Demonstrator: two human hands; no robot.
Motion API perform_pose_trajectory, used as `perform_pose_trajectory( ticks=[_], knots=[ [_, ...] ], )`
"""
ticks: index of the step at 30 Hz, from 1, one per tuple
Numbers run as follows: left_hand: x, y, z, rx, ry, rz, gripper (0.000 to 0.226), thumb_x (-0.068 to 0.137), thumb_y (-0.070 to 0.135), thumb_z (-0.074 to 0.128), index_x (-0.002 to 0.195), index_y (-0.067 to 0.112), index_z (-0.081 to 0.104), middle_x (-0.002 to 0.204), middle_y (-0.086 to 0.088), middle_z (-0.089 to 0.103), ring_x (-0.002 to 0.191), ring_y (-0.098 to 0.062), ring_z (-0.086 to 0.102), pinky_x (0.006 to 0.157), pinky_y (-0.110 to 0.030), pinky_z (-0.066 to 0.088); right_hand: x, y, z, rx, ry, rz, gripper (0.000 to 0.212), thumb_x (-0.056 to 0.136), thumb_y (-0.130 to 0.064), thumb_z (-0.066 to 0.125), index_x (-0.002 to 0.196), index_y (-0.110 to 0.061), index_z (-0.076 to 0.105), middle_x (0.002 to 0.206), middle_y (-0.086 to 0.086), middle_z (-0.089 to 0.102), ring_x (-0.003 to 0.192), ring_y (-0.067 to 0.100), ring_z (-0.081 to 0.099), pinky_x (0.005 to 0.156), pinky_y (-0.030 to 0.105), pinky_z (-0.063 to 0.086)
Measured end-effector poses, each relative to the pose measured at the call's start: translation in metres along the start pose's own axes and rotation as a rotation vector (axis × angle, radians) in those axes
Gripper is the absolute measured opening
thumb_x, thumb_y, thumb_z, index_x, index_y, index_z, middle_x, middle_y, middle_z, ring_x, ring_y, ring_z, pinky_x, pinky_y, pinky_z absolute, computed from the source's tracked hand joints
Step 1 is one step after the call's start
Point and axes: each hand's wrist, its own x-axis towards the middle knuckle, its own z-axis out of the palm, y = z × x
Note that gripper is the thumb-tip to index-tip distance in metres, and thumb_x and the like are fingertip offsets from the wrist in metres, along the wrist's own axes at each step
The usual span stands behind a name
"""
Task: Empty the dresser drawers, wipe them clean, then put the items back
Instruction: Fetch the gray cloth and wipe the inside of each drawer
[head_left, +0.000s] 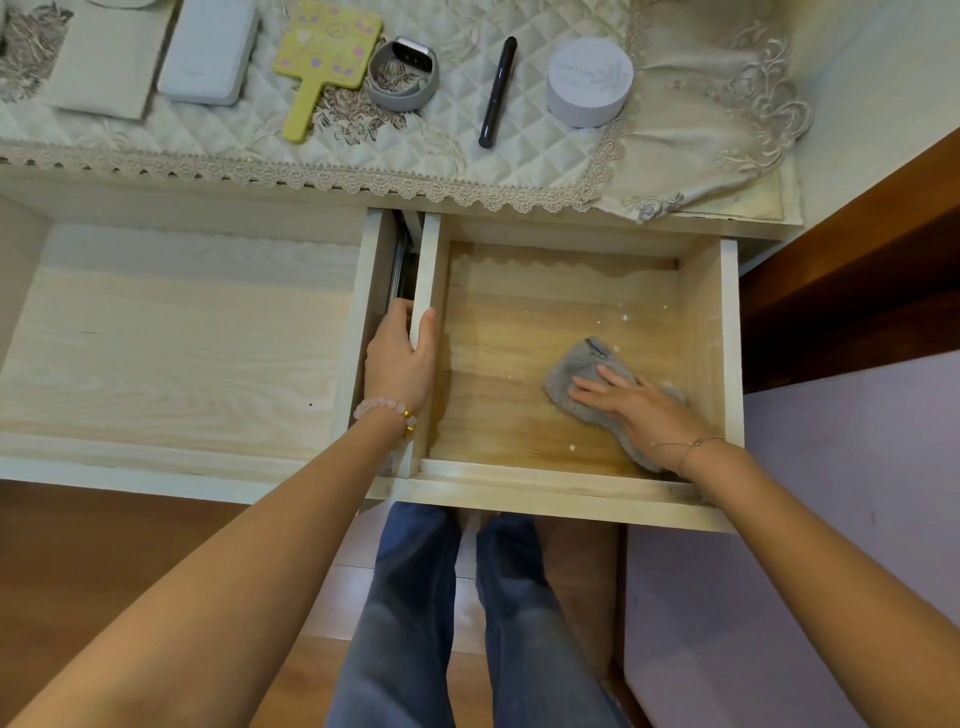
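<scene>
In the right drawer (519, 332): a grey cloth (579, 364) lies bunched on the wooden floor, nearer the right wall and the front than the back.
Right hand (639, 410): laid palm-down on the grey cloth, fingers straight and slightly spread, pressing it against the floor; nothing is gripped.
Left hand (400, 358): clasps the top edge of the right drawer's left wall, thumb inside the drawer, the other fingers curled over into the gap between the two drawers.
Drawer contents: apart from the cloth, only scattered white specks (621, 317) show on the floor, mostly toward the back right.
Left drawer (182, 353): pulled out beside the right one, its pale wood-grain floor showing.
Dresser top: covered by a quilted cloth with lace trim (457, 130), on which the removed items lie well apart from the drawers.
Items, left to right: a flat white pouch (104, 62), a white rectangular case (208, 49), a yellow hand mirror (324, 57), a grey-banded watch (402, 75), a black pen-shaped stick (497, 91), a round white jar (589, 80).
Wrists: a pink bead bracelet (382, 408) on the left, a thin chain (685, 447) on the right.
Below the drawers: legs in blue jeans (410, 597) over a wooden floor.
</scene>
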Motion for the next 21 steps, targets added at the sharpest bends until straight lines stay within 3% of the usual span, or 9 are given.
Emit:
perform_pose_trajectory(
  ticks=[3,12,17,21],
  knots=[
    [0.000,-0.001,0.000,0.003,0.005,0.006,0.011,0.097,0.038,0.039,0.101,0.029,0.040,0.088,0.009,0.051,0.077,0.001,0.049,0.068,-0.021,0.036,0.009,-0.005,0.004,0.080,0.106,0.090,0.062,0.098,-0.004,0.033,0.144,-0.033,0.003,0.152,-0.014,-0.002,0.144,0.016,-0.006,0.116,0.040,0.000],
    [0.000,0.000,-0.001,-0.008,-0.004,0.002,0.016,0.097,0.039,0.039,0.103,0.024,0.043,0.089,0.008,0.052,0.075,0.000,0.049,0.062,-0.015,0.034,0.053,-0.021,-0.019,0.071,0.324,0.234,0.049,0.102,-0.014,0.025,0.148,-0.022,0.013,0.158,-0.003,0.007,0.145,0.018,0.002,0.117,0.042,0.005],
    [0.000,0.000,-0.001,-0.003,-0.003,-0.001,0.023,0.097,0.039,0.039,0.109,0.021,0.045,0.093,0.006,0.053,0.078,-0.001,0.049,0.068,-0.019,0.035,0.042,-0.020,-0.011,0.111,0.480,0.244,0.056,0.098,-0.025,0.041,0.148,-0.020,0.015,0.157,0.003,0.008,0.145,0.018,0.006,0.117,0.035,0.011],
    [0.001,0.000,0.000,0.003,0.005,0.003,0.018,0.096,0.039,0.039,0.104,0.024,0.044,0.092,0.005,0.053,0.080,-0.006,0.051,0.070,-0.024,0.038,0.036,-0.021,0.002,0.043,0.461,0.287,0.067,0.092,-0.039,0.050,0.147,-0.027,0.014,0.158,0.001,0.003,0.145,0.020,0.000,0.115,0.039,0.014]
  ],
)
